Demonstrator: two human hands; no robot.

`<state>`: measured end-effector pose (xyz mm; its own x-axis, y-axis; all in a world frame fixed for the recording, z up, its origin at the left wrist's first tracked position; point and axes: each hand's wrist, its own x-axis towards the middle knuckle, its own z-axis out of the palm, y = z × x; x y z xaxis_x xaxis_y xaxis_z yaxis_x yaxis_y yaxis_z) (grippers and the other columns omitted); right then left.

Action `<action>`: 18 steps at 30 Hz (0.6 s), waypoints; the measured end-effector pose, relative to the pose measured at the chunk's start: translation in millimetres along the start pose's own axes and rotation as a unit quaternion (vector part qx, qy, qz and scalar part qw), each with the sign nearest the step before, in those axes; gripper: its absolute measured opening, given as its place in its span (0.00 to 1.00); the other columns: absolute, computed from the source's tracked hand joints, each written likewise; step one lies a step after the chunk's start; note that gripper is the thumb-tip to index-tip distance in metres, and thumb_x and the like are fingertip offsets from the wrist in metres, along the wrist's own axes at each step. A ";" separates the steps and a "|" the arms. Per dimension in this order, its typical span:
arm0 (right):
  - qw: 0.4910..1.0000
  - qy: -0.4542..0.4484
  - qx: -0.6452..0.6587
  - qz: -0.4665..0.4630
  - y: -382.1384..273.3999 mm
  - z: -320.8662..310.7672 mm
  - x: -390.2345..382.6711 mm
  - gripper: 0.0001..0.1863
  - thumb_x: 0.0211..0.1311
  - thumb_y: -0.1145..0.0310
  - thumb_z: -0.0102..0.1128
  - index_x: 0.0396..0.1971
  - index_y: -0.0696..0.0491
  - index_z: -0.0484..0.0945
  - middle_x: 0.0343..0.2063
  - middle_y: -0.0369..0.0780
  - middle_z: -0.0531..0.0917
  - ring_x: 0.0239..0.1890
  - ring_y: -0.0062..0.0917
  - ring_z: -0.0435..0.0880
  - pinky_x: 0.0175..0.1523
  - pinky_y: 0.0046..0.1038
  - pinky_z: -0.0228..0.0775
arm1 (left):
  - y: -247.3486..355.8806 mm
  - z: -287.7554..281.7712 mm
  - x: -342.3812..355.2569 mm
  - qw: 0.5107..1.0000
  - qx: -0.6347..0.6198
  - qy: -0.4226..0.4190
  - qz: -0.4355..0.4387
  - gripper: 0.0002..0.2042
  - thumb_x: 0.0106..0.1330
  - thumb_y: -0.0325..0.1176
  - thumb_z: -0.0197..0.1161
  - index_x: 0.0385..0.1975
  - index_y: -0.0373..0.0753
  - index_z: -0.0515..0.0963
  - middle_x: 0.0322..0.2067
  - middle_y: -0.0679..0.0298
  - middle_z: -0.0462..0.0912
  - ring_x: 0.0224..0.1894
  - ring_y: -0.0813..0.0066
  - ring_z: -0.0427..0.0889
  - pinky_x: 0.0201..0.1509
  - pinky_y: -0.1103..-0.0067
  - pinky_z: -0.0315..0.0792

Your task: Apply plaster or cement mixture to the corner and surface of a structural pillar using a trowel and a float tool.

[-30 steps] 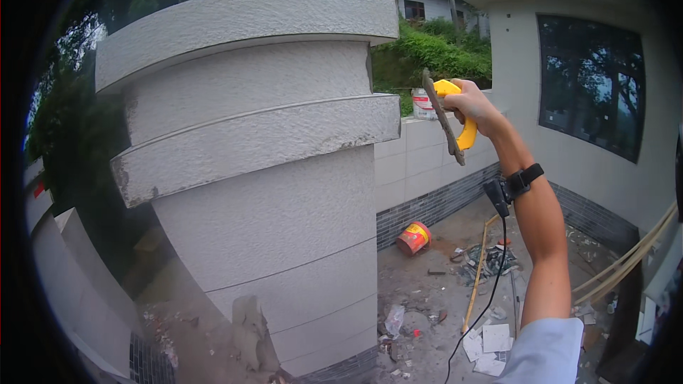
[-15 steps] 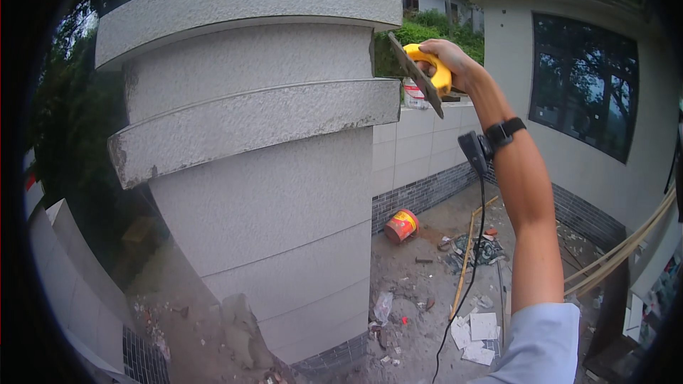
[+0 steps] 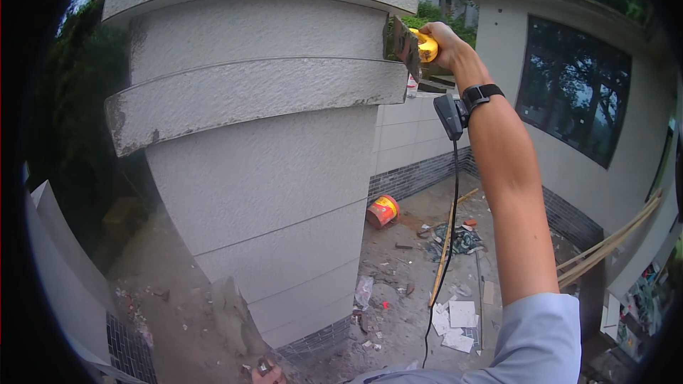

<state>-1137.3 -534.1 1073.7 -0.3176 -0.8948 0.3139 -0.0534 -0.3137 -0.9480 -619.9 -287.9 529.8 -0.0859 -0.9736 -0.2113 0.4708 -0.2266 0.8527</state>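
My right hand (image 3: pixel 445 44) is raised at arm's length, its fingers wrapped round the yellow handle of a plastering trowel (image 3: pixel 406 45). The trowel's flat, mortar-smeared blade stands steeply at the right end of the textured pale pillar (image 3: pixel 263 149), beside the recess between its two projecting bands. Whether the blade touches the pillar I cannot tell. Low at the bottom edge, my left hand (image 3: pixel 267 374) shows only in part, closed round a small dark piece. A grey, mortar-coloured shape (image 3: pixel 235 309) rises just beyond that hand; its kind is unclear.
Behind the pillar runs a low tiled wall (image 3: pixel 409 131). Down on the ground lie a red and yellow bucket (image 3: pixel 383 211), broken white tiles (image 3: pixel 459 316) and a bamboo pole (image 3: pixel 442 263). A black cable (image 3: pixel 442 277) hangs from the device on my right wrist.
My right hand has brought the trowel leftward to the pillar's end, and the blade stands closer to it. My left hand has come into view at the bottom. The view has tilted slightly.
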 end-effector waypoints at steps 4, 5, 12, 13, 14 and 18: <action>0.999 0.032 0.002 0.018 3.3 4.7 9.8 0.12 0.67 0.68 0.42 0.42 0.58 0.70 0.35 0.42 0.81 0.34 0.29 0.84 0.47 0.37 0.79 | 3.0 -11.8 -0.4 1.000 0.012 -0.019 0.012 0.06 0.60 0.26 0.63 0.32 0.42 0.72 0.17 0.74 0.69 0.14 0.83 0.65 0.17 0.84 0.59; 0.998 0.063 0.014 0.025 4.6 6.9 10.9 0.11 0.66 0.68 0.43 0.42 0.57 0.70 0.35 0.42 0.80 0.34 0.28 0.84 0.46 0.37 0.79 | 3.1 -14.7 -2.0 1.000 0.010 -0.019 0.012 0.06 0.60 0.26 0.63 0.32 0.42 0.72 0.17 0.74 0.69 0.14 0.83 0.65 0.17 0.84 0.59; 0.989 0.140 0.032 0.047 12.0 35.7 12.6 0.08 0.66 0.68 0.46 0.40 0.55 0.70 0.34 0.40 0.79 0.32 0.27 0.82 0.41 0.35 0.80 | 4.1 -37.1 -7.7 0.999 -0.044 0.007 -0.004 0.08 0.59 0.25 0.65 0.33 0.41 0.72 0.18 0.70 0.71 0.14 0.80 0.67 0.16 0.82 0.61; 0.990 0.125 0.032 0.048 12.2 40.2 11.9 0.08 0.66 0.68 0.46 0.40 0.55 0.70 0.34 0.40 0.79 0.32 0.27 0.82 0.41 0.35 0.80 | 4.4 -39.2 -10.1 0.999 -0.035 0.017 -0.004 0.08 0.59 0.24 0.64 0.33 0.41 0.72 0.18 0.70 0.72 0.14 0.79 0.67 0.16 0.82 0.61; 0.989 0.139 0.015 0.049 12.2 43.9 10.8 0.08 0.66 0.69 0.46 0.40 0.55 0.70 0.34 0.40 0.79 0.32 0.26 0.82 0.40 0.33 0.81 | 5.2 -40.3 -12.3 0.999 -0.036 0.018 -0.006 0.08 0.59 0.24 0.64 0.33 0.41 0.72 0.18 0.70 0.72 0.14 0.79 0.67 0.16 0.82 0.61; 0.995 0.091 0.024 0.042 8.7 51.2 -4.8 0.11 0.67 0.72 0.41 0.43 0.60 0.69 0.40 0.45 0.79 0.36 0.31 0.85 0.41 0.36 0.83 | 9.5 -38.6 -16.0 1.000 -0.009 0.024 -0.015 0.08 0.58 0.25 0.65 0.32 0.42 0.72 0.17 0.70 0.71 0.13 0.79 0.68 0.15 0.82 0.62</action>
<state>-1087.8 -548.8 1066.6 -0.4855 -0.8474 0.2149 0.0253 -0.2594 -0.9654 -580.2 -273.5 522.9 -0.0570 -0.9640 -0.2596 0.4837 -0.2541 0.8375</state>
